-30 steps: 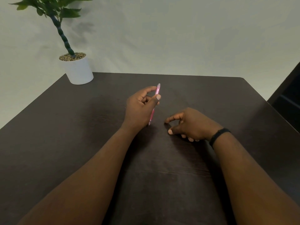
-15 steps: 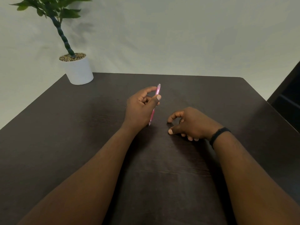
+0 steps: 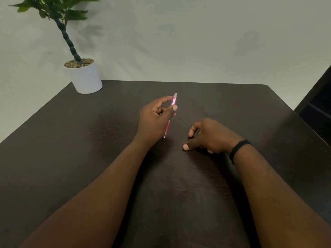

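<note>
Barely anything's changed: my left hand (image 3: 154, 120) still pinches the pink pen (image 3: 168, 127), tip down by the desk (image 3: 89, 140), and my empty right hand (image 3: 209, 136) beside it just curled its forefinger in.

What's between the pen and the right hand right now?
Nothing: the head view shows only bare table between the pen, which the left hand holds, and the right hand.
</note>
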